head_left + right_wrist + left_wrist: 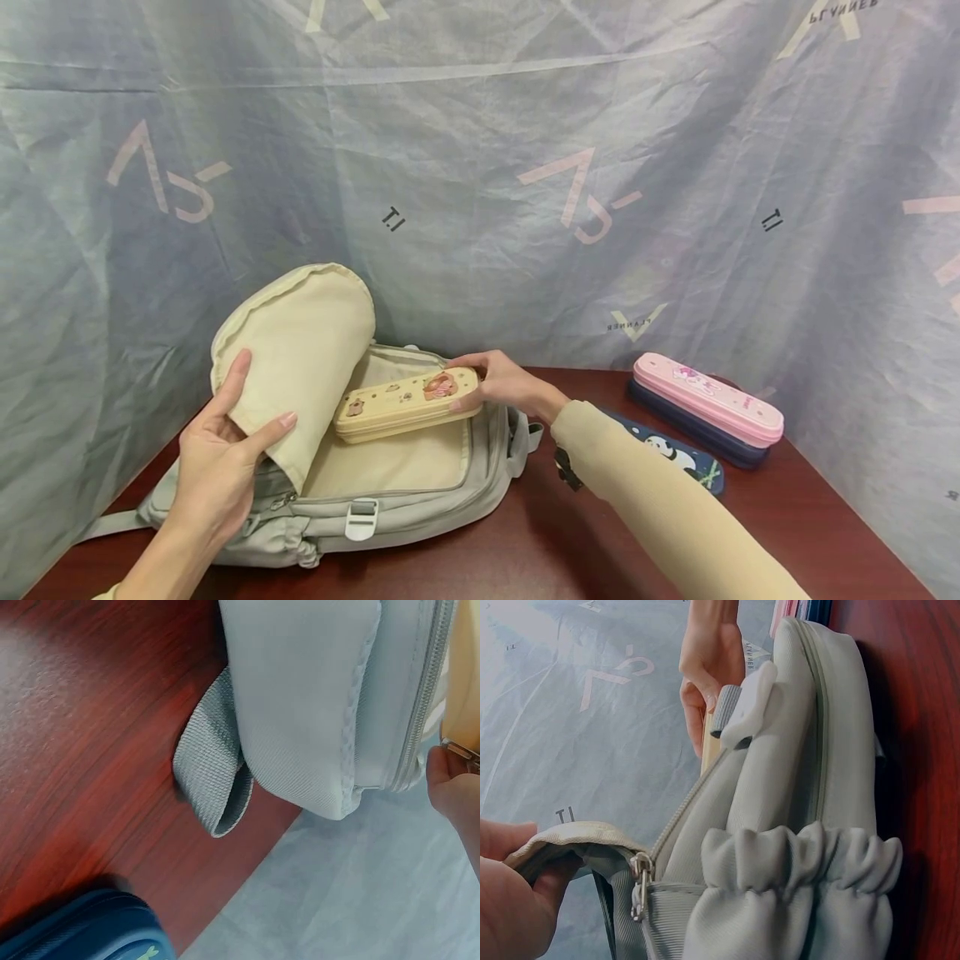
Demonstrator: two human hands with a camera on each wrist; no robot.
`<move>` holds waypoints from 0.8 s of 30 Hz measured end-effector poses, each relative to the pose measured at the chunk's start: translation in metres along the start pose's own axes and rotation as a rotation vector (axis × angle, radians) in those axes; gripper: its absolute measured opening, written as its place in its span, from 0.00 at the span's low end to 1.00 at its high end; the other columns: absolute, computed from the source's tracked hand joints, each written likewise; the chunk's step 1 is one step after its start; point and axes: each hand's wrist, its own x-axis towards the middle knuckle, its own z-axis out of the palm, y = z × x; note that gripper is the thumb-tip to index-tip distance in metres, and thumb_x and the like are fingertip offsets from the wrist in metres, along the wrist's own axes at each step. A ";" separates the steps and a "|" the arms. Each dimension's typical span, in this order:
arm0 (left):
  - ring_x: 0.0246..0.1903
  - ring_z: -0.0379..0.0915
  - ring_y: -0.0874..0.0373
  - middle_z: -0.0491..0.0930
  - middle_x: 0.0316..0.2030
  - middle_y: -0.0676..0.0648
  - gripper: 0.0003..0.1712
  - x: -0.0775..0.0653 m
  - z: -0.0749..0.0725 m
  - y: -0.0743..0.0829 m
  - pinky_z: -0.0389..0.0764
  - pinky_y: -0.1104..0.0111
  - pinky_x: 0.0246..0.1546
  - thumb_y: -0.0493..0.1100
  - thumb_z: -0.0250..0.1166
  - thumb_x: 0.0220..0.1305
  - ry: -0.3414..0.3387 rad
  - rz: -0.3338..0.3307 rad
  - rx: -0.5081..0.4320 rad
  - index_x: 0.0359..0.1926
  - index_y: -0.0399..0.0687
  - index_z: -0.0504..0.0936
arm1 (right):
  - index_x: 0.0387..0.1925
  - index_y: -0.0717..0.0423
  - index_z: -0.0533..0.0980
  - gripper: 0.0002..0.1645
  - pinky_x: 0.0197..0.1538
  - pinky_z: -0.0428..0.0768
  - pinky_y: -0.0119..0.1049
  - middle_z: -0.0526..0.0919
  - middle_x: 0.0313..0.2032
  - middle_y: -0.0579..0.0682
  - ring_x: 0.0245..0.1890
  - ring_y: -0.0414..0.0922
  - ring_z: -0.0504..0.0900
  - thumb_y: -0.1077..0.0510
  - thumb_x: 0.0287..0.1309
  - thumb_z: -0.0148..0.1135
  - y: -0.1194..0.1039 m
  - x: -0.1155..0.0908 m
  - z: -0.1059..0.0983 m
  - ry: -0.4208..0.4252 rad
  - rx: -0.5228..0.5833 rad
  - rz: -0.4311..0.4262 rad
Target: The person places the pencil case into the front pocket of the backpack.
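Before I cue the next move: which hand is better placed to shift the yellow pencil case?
Probably the right: the right hand grips the yellow pencil case by one end, over the open backpack, while the left hand is busy pinching the raised, cream-lined flap.

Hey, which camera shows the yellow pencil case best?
The head view, because the yellow pencil case shows most of its printed top there, gripped by the right hand. The left wrist view shows just a narrow strip; the right wrist view, only a part cut off at the frame's edge.
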 end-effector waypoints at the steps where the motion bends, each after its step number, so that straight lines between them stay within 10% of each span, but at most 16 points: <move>1: 0.66 0.70 0.69 0.48 0.83 0.50 0.57 0.000 0.000 0.000 0.80 0.72 0.57 0.11 0.62 0.58 0.001 -0.002 0.000 0.82 0.53 0.60 | 0.70 0.57 0.77 0.44 0.55 0.80 0.36 0.86 0.54 0.49 0.50 0.44 0.82 0.61 0.51 0.83 0.000 0.001 0.001 -0.002 -0.004 0.003; 24: 0.68 0.68 0.68 0.48 0.84 0.51 0.56 -0.001 0.001 0.000 0.80 0.74 0.57 0.11 0.62 0.59 0.006 0.008 0.011 0.82 0.52 0.61 | 0.67 0.55 0.80 0.41 0.55 0.79 0.33 0.85 0.53 0.50 0.49 0.44 0.81 0.61 0.49 0.84 -0.013 0.025 0.026 0.012 -0.012 -0.010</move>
